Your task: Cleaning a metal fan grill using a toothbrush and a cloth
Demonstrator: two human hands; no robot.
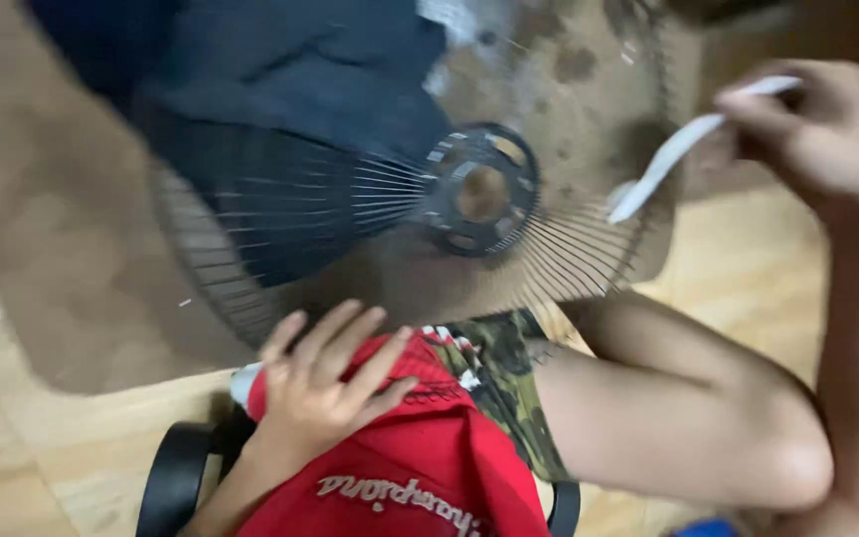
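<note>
A round wire fan grille with a black ring hub stands tilted in front of me, its lower rim near my lap. My left hand lies flat with fingers apart on my red shirt, just below the grille's rim. At the upper right, my right hand pinches a white strip, whose lower end reaches the grille's right edge. My bare knee and camouflage shorts sit under the grille. The picture is blurred by motion.
A dark blue cloth lies behind the grille at the top. A brown mat covers the left floor, with pale wooden boards around it. A black curved part sits at the lower left.
</note>
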